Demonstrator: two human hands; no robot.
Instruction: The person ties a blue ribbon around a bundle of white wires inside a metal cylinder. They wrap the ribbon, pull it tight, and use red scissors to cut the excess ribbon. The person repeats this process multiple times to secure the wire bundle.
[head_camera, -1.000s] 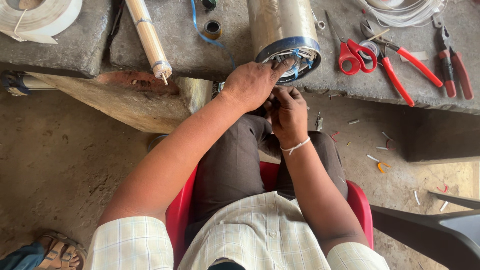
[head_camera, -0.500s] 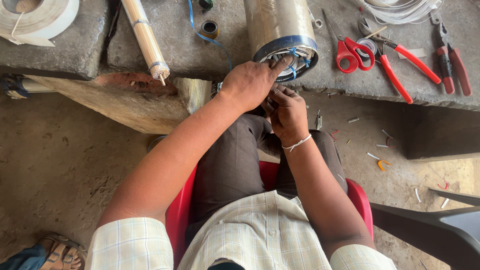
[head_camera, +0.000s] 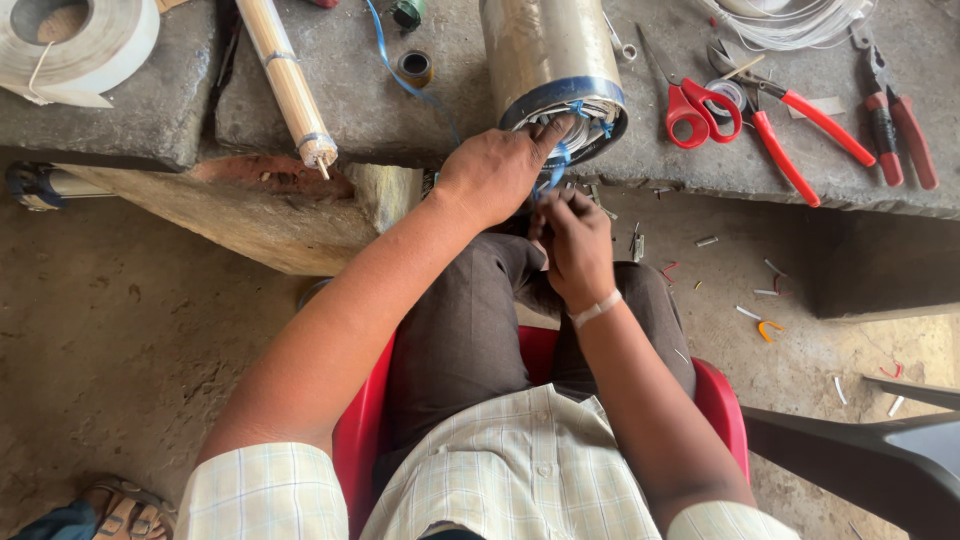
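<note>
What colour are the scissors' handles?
Red, seen in the head view: scissors lie on the bench.

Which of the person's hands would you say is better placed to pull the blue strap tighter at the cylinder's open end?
Probably the right hand: it seems to pinch the blue strap below the metal cylinder, while the left hand is braced on the rim.

left hand (head_camera: 492, 172) on steel cylinder (head_camera: 545, 60) rim; right hand (head_camera: 577, 243) pinching blue strap (head_camera: 552, 170).
</note>
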